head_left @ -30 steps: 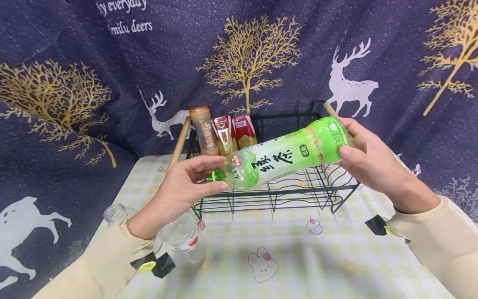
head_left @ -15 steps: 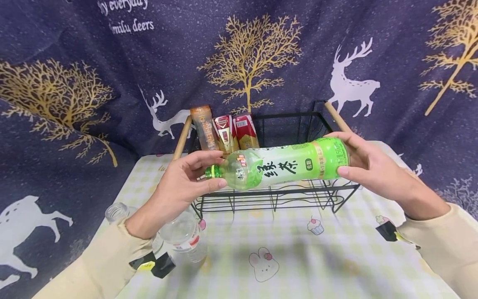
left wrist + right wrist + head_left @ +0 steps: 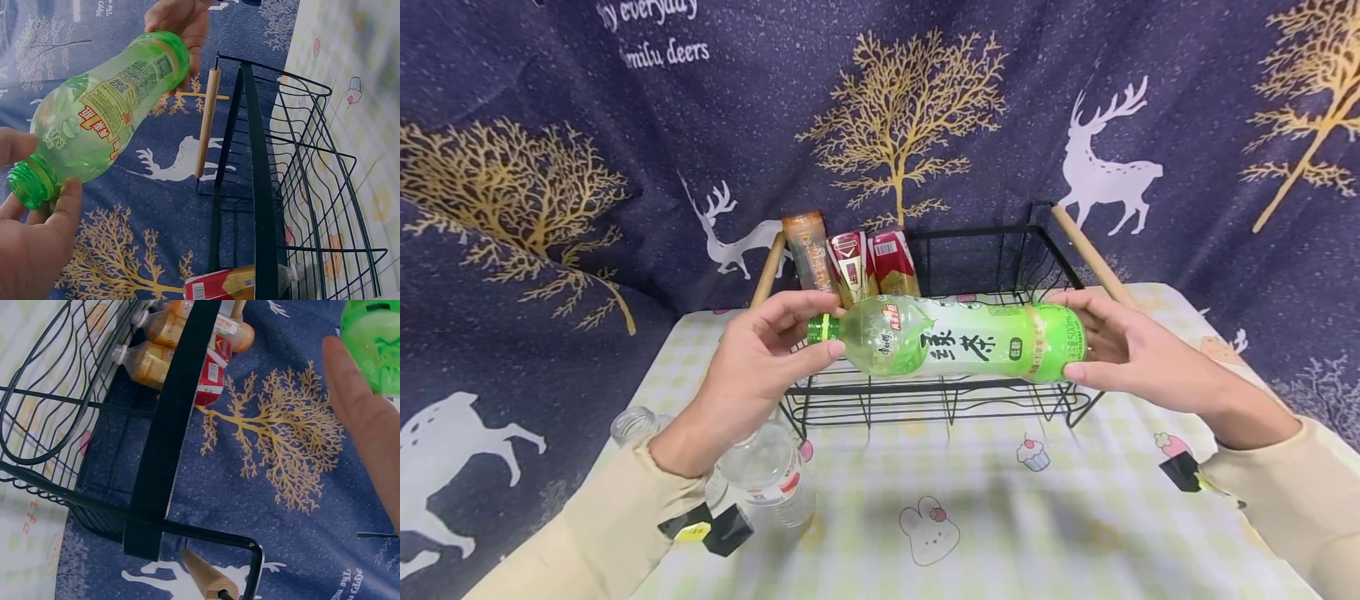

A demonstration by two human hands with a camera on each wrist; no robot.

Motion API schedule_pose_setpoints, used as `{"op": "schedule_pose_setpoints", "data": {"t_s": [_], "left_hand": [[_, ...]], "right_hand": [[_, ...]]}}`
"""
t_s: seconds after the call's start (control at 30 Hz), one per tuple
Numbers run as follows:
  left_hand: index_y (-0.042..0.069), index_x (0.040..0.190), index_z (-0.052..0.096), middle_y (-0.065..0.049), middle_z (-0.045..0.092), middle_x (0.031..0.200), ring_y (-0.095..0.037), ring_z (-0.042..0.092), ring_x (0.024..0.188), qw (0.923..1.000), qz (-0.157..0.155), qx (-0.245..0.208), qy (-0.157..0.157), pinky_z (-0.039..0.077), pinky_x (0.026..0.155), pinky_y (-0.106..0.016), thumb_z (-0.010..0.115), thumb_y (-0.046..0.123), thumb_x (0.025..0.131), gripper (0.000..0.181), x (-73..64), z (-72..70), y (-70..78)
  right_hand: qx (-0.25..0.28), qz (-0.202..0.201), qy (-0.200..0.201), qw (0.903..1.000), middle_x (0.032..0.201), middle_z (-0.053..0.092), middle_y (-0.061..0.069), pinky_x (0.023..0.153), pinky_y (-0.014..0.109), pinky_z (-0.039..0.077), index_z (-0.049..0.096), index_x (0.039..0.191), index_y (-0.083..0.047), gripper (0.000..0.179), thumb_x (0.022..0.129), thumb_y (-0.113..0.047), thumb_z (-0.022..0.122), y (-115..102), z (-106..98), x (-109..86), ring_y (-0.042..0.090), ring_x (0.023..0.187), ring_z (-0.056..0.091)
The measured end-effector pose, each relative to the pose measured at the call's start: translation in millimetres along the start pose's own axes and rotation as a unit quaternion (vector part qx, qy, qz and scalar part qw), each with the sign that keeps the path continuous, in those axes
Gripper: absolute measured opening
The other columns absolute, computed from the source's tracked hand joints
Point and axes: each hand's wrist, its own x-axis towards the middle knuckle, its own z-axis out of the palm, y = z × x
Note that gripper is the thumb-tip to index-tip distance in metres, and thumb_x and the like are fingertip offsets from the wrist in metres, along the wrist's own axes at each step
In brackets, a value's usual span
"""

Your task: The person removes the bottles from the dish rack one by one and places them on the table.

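Observation:
A green tea bottle (image 3: 970,340) lies sideways in the air over the black wire basket (image 3: 992,385), neck to the left, base to the right. My left hand (image 3: 767,354) holds its green threaded neck (image 3: 32,181) between thumb and fingers. At the base, my right hand (image 3: 1138,354) grips with the thumb in front and the fingers behind. The left wrist view shows the clear upper part of the bottle and a yellow printed panel on its label. Only part of the right hand and the green base appear in the right wrist view.
Three bottles stand at the basket's left end: one orange-labelled bottle (image 3: 808,254) and two red-and-gold ones, including a red-labelled bottle (image 3: 893,262). The basket has wooden handles, one being the right handle (image 3: 1093,254). Clear empty bottles, including a clear bottle (image 3: 771,471), stand front left on the checked tablecloth (image 3: 985,517).
The bottle has turned from tilted, base higher, to nearly level, its base end coming down and slightly left. The right hand has lowered with it; the left hand has risen slightly.

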Motion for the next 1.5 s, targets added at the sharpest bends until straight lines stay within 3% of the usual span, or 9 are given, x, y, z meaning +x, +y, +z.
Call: {"op": "schedule_pose_setpoints", "data": {"t_s": [0.2,0.43,0.7,0.93,1.0,1.17,1.5], "left_hand": [[0.008,0.113,0.069,0.002,0.072,0.104,-0.016,0.054,0.092,0.9994,-0.005,-0.028,0.017,0.047,0.082,-0.022,0.070,-0.015,0.083,0.038,-0.6,-2.4,4.7],[0.001,0.115,0.066,0.001,0.072,0.103,-0.017,0.058,0.091,0.9994,-0.012,-0.031,0.013,0.050,0.078,-0.022,0.070,-0.015,0.082,0.037,-0.4,-4.1,5.8],[0.004,0.115,0.065,0.002,0.072,0.102,-0.016,0.062,0.093,0.9992,-0.029,-0.024,0.011,0.053,0.081,-0.023,0.071,-0.015,0.082,0.038,-1.2,-6.0,5.9],[0.003,0.116,0.064,0.002,0.073,0.102,-0.015,0.066,0.095,0.9992,-0.036,-0.017,0.000,0.055,0.084,-0.024,0.072,-0.014,0.082,0.039,-0.6,-8.2,5.1],[0.004,0.116,0.064,0.003,0.073,0.102,-0.015,0.066,0.094,0.9993,-0.037,-0.011,-0.002,0.055,0.083,-0.024,0.072,-0.014,0.082,0.039,0.2,-8.9,4.3],[0.004,0.119,0.063,0.003,0.073,0.099,-0.015,0.066,0.087,0.9991,-0.040,0.014,-0.007,0.056,0.078,-0.025,0.074,-0.013,0.081,0.043,1.3,-10.0,3.5],[-0.002,0.122,0.060,0.001,0.072,0.100,-0.016,0.065,0.085,0.9979,-0.045,0.043,-0.017,0.055,0.075,-0.023,0.075,-0.011,0.081,0.045,1.4,-11.8,3.5]], "right_hand": [[0.001,-0.024,-0.008,0.9997,0.142,0.053,0.006,0.100,0.021,0.048,0.041,0.144,-0.003,0.058,0.092,0.021,0.050,4.1,-0.8,0.7,0.012,0.128,0.053],[0.013,-0.019,0.002,0.9997,0.138,0.056,0.011,0.099,0.027,0.050,0.043,0.142,0.001,0.051,0.095,0.019,0.049,3.9,-3.5,1.4,0.017,0.125,0.057],[-0.039,0.016,0.069,0.9967,0.129,0.063,0.007,0.094,0.021,0.052,0.050,0.135,-0.001,0.041,0.097,0.014,0.050,6.7,-10.1,-0.1,0.012,0.117,0.062],[-0.108,0.072,0.142,0.9813,0.126,0.067,0.000,0.089,0.016,0.052,0.050,0.132,0.001,0.034,0.099,0.004,0.056,7.2,-18.2,-4.2,0.007,0.114,0.063],[-0.103,0.077,0.161,0.9787,0.126,0.067,-0.001,0.088,0.015,0.052,0.050,0.133,-0.001,0.035,0.099,0.005,0.056,8.1,-22.3,-6.9,0.006,0.114,0.063],[-0.031,0.070,0.193,0.9783,0.127,0.066,0.000,0.090,0.014,0.050,0.051,0.133,-0.005,0.038,0.098,0.009,0.055,14.6,-32.7,-11.9,0.006,0.115,0.063],[-0.006,0.079,0.257,0.9631,0.122,0.068,-0.004,0.080,0.013,0.054,0.051,0.130,-0.002,0.037,0.096,0.009,0.059,24.7,-47.6,-17.5,0.003,0.108,0.065]]}}
